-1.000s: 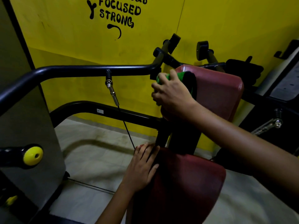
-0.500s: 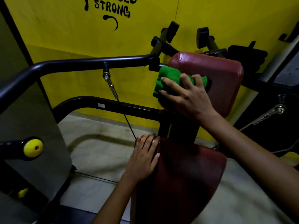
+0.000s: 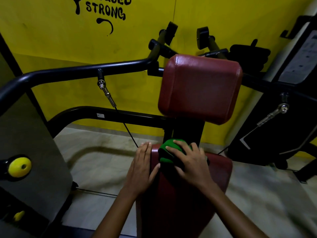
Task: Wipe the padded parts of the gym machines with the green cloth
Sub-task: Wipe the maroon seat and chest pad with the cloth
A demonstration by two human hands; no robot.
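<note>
Fingers of the right hand (image 3: 192, 162) lie spread over the green cloth (image 3: 169, 152), pressing the bunched fabric down onto the far end of the red seat pad (image 3: 181, 194); the grip is a flat press more than a pinch, though the fingertips curve a little over the wad. Just beside it, the left hand (image 3: 141, 166) rests flat against the seat's left edge, fingers straight and together, thumb touching the pad's top surface. Cloth and left thumb sit near each other without clearly meeting. Above the seat, on a dark upright post, stands the red back pad (image 3: 199, 88), glossy and tilted slightly. A black frame bar (image 3: 82, 71) curves away to the left, with a metal cable fitting (image 3: 104, 91) hanging from it. A yellow knob (image 3: 19, 167) shows at the left edge. Behind everything is the yellow wall (image 3: 51, 42) with black lettering reading "STRONG".
</note>
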